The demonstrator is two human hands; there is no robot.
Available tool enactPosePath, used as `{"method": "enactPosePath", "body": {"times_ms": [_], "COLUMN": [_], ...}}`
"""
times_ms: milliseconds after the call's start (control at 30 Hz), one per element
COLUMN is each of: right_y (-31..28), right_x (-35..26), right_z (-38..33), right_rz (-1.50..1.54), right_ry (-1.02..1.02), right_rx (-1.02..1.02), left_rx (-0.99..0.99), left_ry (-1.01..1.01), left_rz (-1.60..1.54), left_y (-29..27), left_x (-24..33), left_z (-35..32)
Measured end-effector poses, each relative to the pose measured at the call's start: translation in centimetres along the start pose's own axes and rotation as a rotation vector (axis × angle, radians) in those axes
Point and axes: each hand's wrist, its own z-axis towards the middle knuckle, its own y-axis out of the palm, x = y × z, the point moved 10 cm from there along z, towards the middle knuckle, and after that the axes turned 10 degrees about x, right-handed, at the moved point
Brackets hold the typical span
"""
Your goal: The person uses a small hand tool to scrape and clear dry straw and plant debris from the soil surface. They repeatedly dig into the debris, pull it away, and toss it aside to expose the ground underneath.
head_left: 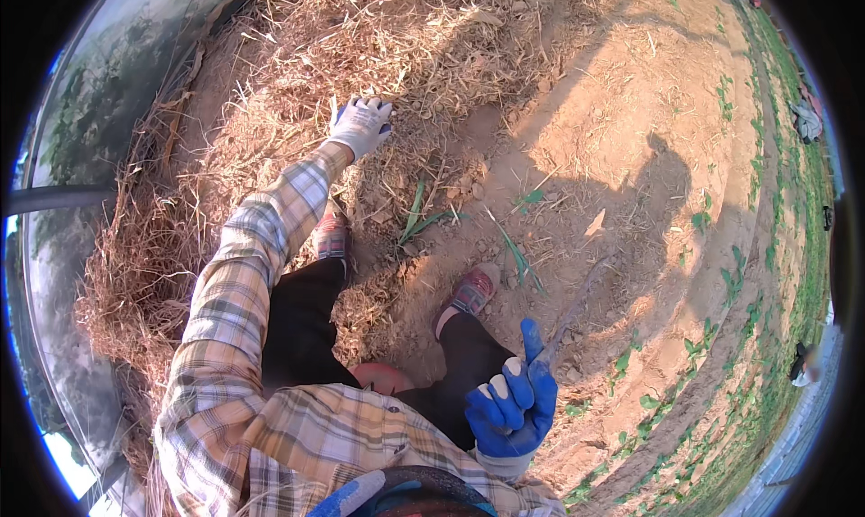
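Note:
My left hand (362, 128), in a white and blue work glove, reaches forward onto the dry straw (423, 40), with its fingers curled down into the stalks. How much straw lies in its grasp is hidden under the palm. Near my right knee, my right hand (512, 407) wears a blue-coated glove. It is closed around a thin, slightly curved grey blade-like tool (578, 308), whose handle is covered by the fingers. The tool points away from me, over bare soil. Green grass blades (414, 215) stand on the ground between my two hands.
My shoes (473, 287) are planted apart on the soil, with a reddish round object (380, 377) between my legs. Plastic sheeting (90, 112) rises along the left. Rows of small green plants (649, 400) run along the right. A shadow (662, 179) falls ahead.

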Motion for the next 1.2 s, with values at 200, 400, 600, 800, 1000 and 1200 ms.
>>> {"method": "enactPosePath", "body": {"times_ms": [200, 400, 600, 800, 1000, 1200], "right_y": [-1.4, -1.0, -1.2, -0.9, -1.0, -2.0], "right_x": [-0.4, -0.9, -0.6, -0.4, 0.1, -0.4], "right_z": [0.3, 0.8, 0.9, 1.0, 1.1, 0.7], "right_rz": [-0.118, -0.103, -0.105, -0.213, -0.169, -0.236], "right_ry": [-0.1, -0.191, -0.184, -0.213, -0.148, -0.247], "right_rx": [0.153, 0.171, 0.12, 0.155, 0.14, 0.272], "left_rx": [0.009, -0.113, -0.158, -0.106, -0.096, -0.194], "left_ry": [-0.136, -0.215, -0.249, -0.16, 0.025, 0.286], "left_rz": [0.087, -0.03, -0.213, -0.177, -0.182, -0.193], "left_y": [2.5, 2.9, 5.2, 6.5, 5.4, 5.6], "left_x": [-1.2, -0.9, -1.8, 0.3, 5.8, 12.3], "left_z": [3.5, 4.7, 4.4, 3.5, 0.8, -2.6]}}
